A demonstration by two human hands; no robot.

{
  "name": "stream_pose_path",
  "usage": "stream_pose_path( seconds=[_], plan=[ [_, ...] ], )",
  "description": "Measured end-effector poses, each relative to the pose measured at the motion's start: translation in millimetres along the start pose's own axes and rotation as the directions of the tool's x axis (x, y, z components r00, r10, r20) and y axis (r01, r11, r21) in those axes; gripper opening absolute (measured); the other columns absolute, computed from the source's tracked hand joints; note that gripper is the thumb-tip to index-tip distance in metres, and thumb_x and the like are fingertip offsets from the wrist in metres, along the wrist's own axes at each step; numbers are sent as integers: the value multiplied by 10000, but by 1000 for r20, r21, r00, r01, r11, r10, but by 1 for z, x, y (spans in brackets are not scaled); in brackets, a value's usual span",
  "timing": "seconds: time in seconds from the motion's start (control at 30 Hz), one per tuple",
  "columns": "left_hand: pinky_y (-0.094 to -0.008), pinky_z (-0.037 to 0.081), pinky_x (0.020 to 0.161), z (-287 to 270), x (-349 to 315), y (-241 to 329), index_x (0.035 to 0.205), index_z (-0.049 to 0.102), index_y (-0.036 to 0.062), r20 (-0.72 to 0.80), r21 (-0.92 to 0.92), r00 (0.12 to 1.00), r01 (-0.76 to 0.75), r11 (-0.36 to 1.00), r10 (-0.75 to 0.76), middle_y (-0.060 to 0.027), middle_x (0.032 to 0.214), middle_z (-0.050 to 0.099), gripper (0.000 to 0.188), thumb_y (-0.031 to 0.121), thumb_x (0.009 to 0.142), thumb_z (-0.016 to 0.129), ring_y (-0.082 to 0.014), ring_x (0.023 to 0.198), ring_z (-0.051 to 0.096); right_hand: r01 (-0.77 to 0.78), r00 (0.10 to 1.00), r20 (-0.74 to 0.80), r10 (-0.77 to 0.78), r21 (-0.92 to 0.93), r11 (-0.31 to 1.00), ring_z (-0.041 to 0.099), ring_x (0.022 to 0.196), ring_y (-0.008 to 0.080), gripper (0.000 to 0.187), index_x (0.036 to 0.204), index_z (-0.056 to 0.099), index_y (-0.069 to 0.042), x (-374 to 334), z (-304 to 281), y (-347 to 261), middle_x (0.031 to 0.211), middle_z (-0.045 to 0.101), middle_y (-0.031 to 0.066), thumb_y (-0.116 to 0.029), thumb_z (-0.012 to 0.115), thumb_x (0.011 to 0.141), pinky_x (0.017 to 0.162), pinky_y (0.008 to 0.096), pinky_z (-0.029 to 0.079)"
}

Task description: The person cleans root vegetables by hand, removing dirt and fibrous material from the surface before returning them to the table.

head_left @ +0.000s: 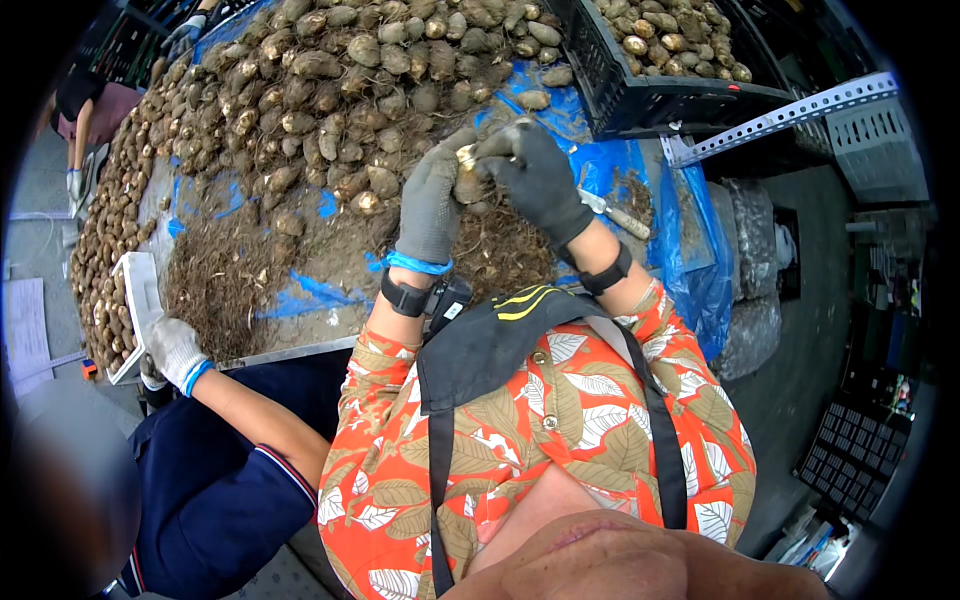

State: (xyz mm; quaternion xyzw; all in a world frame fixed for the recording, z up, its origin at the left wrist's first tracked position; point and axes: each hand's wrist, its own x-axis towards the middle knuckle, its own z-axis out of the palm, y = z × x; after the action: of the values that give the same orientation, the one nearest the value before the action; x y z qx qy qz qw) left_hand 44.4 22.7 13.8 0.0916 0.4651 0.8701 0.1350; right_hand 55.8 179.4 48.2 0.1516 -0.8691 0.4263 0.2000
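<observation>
A brown, hairy taro corm with a pale cut end is held above the near side of the worktable. My left hand, in a grey glove, wraps its fingers around the corm from the left. Bent over from the right, my right hand, in a dark grey glove, has its fingers closed at the corm's upper end. Some of its fingertips are hidden. Beside my right wrist, a knife with a pale handle lies on the blue sheet. Loose brown root trimmings lie beneath my hands.
A large heap of taro corms covers the table's far side. At the far right stands a black crate of corms, near a perforated metal bar. On my left, a co-worker's white-gloved hand is at a white tray.
</observation>
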Motion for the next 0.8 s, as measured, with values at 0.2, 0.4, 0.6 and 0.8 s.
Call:
stream_pose_path(
  seconds=[0.2,0.4,0.6,0.8],
  plan=[
    [-287,556,689,-4,0,-4,1337,449,8,59,-231,996,85,969,-73,-90,1145,594,465,331,1003,433,-163,921,619,-310,946,69,318,-104,945,598,878,337,228,928,674,-46,-4,-26,33,901,628,163,-217,630,784,790,420,471],
    [-254,534,669,5,0,4,1365,413,11,99,-23,990,99,995,-96,-78,1148,590,498,341,996,458,-142,922,605,-47,995,96,38,95,994,604,884,314,193,965,682,-63,-1,-11,1,913,643,146,-131,597,805,814,424,470],
    [-235,520,652,-8,-2,-9,1342,434,25,40,-92,997,65,994,-62,-85,1123,601,467,342,999,447,-124,905,599,-163,885,445,137,21,986,603,842,336,130,896,679,-66,-10,-14,9,880,632,147,-133,584,838,793,427,476],
    [-294,496,864,-14,7,2,1257,514,26,35,-77,999,-13,997,16,-104,1149,611,338,197,1024,340,-179,1048,597,-64,727,654,207,-235,970,605,891,370,198,959,649,-64,-33,-19,44,878,633,177,-213,586,845,799,439,478]
  ],
)
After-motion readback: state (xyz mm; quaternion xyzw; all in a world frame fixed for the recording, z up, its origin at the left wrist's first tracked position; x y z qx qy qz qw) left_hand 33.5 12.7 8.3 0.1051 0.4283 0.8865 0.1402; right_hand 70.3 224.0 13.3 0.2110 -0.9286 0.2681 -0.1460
